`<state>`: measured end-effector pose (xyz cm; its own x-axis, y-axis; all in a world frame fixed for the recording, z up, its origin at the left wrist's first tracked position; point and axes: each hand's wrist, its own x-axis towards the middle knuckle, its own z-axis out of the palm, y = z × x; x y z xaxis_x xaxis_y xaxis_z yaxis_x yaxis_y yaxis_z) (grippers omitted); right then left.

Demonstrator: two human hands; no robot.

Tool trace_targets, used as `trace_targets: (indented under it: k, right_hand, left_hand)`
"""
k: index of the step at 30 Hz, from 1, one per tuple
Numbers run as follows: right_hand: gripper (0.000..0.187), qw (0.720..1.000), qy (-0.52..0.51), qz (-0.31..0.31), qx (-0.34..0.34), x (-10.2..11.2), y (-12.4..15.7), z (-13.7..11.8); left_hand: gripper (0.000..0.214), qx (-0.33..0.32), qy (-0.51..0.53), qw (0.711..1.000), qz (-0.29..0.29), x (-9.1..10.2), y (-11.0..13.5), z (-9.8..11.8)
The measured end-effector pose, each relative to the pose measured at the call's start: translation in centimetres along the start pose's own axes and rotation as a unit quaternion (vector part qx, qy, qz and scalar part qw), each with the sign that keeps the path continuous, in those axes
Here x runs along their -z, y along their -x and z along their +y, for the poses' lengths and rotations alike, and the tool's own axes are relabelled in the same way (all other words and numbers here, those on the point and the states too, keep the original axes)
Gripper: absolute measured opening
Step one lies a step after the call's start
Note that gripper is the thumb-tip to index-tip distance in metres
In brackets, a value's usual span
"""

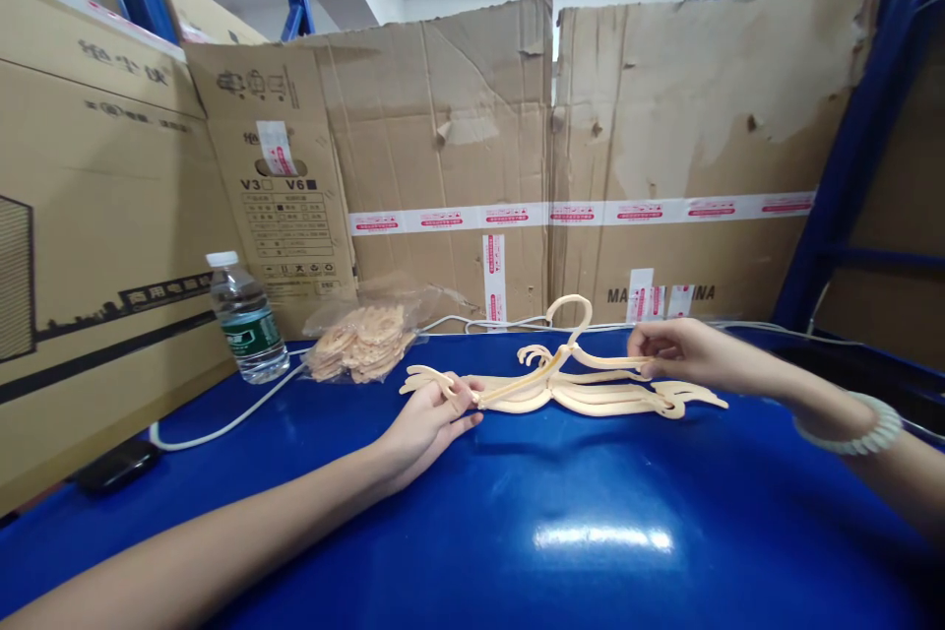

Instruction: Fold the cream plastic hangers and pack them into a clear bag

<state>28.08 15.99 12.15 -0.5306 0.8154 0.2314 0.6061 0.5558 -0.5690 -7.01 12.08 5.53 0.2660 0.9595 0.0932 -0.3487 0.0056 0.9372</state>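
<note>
A pale peach clothes hanger [542,376] is raised over the blue table, its hook curving upward. My left hand [428,428] is closed around the hanger's left arm, close to a wing-shaped end. Opposite it, my right hand [675,352] pinches the right arm with thumb and fingers. Beneath and behind lie more hangers [605,401] of the same colour, stacked flat, with a winged tip showing at the right. My hands and the raised hanger partly cover that stack.
A water bottle [248,320] stands at the left, beside a clear plastic bag [361,343] of peach pieces. A white cable [221,433] runs to a black object [118,466]. Cardboard sheets [450,138] wall the back of the blue table [458,551]; a large box [95,217] stands left.
</note>
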Motion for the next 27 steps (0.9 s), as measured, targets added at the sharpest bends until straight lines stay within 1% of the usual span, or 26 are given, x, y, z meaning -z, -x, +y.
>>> trace_targets:
  k: [3,5,8,11,14,18,21,23,27]
  right_hand:
    - [0.026,1.000,-0.021,0.002,0.001,-0.1,-0.1,0.3]
    - [0.024,1.000,-0.030,0.003,0.005,-0.2,-0.1,0.6]
    - [0.023,0.999,-0.033,0.004,0.008,-0.2,-0.2,0.9]
    - [0.026,0.999,-0.030,0.010,0.007,-0.2,-0.2,1.0]
    - [0.029,0.999,-0.024,0.020,0.008,-0.3,-0.2,0.7]
    - [0.029,0.999,0.000,0.035,0.022,-0.8,-0.2,0.1]
    - [0.028,0.999,0.014,0.035,0.024,-1.3,-0.2,-0.5]
    - [0.029,0.999,0.019,0.036,0.019,-1.5,-0.3,-0.8]
    - [0.030,0.998,0.022,0.057,0.023,-1.6,-0.4,-0.9]
  left_hand:
    - [0.037,0.032,0.024,0.999,-0.023,0.1,-0.1,0.0]
    - [0.037,0.043,0.038,0.998,-0.028,0.2,-0.2,-0.1]
    - [0.029,0.054,0.057,0.997,-0.029,0.4,-0.4,-0.2]
    - [0.020,0.062,0.065,0.996,-0.027,0.6,-0.5,-0.2]
    - [0.017,0.063,0.063,0.996,-0.025,0.6,-0.6,-0.2]
    - [0.023,0.046,0.058,0.997,-0.020,0.5,-0.6,-0.2]
    - [0.025,0.033,0.056,0.998,-0.013,0.3,-0.5,-0.1]
    - [0.025,0.033,0.057,0.998,-0.008,0.2,-0.4,0.0]
    - [0.023,0.040,0.061,0.997,-0.004,0.1,-0.3,0.2]
